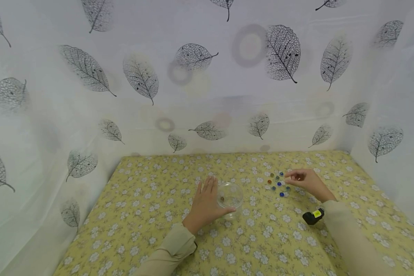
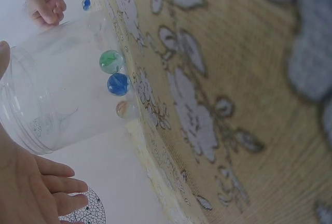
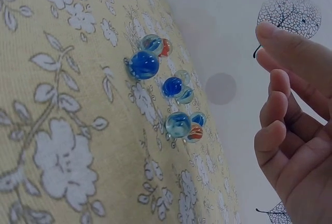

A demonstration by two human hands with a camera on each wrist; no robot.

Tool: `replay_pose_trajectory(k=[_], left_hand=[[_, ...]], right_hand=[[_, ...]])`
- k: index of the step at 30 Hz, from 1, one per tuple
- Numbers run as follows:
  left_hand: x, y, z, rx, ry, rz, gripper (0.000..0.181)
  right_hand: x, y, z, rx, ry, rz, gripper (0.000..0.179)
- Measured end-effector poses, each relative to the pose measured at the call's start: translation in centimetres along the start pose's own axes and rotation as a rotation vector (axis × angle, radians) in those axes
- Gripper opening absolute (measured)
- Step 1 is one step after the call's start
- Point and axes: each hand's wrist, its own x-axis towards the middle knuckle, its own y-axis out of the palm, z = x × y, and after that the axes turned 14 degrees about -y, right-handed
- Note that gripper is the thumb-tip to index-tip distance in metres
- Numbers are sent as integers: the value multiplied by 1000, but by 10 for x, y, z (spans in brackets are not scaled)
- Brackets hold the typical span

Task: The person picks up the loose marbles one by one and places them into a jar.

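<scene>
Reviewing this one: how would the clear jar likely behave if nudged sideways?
The clear jar would probably slide or tip fairly easily: it looks thin-walled and holds only a few marbles. Those would likely roll about inside, being round and loose. Smooth-looking and curved, the jar might also feel slippery.

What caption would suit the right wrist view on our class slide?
Blue and orange glass marbles on a yellow floral tablecloth, the right hand nearby.
</scene>
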Motion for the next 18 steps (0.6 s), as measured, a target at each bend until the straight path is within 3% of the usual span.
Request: replay_pose_trajectory(k=[18], left_hand=[[0,1,1,-4,1,1,113]], right_hand=[[-3,5,-12,29,8,22,28]])
